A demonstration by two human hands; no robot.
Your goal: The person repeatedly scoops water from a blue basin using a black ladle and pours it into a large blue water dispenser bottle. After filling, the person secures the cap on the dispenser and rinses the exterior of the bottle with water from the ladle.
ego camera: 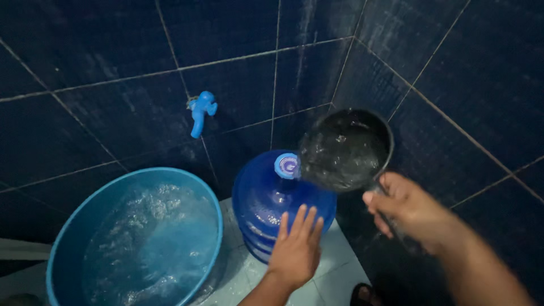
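Gripping the handle of a dark round metal dipper [347,148], the right hand [405,211] holds it tilted above and just to the right of the neck of a large blue translucent plastic water jug [266,195]. The fingers are closed round the handle, thumb on top; water fills the dipper's bowl and its lower rim hangs just beside the jug's mouth. The left hand [296,246] lies flat and open against the jug's shoulder, fingers spread and pointing up, grasping nothing.

The jug stands upright on a pale tiled floor [334,266], in the corner of dark blue tiled walls [102,51] with light grout lines. On its neck sits a round blue cap with a pale circular label [287,166]; the marking on it is too small to make out.

Just left of the jug stands a wide round light-blue plastic basin [76,238], holding rippling, bubbling water. Above the basin a small blue plastic tap [201,111] juts from the wall. At the bottom edge, a dark sandal [362,294] shows partly.
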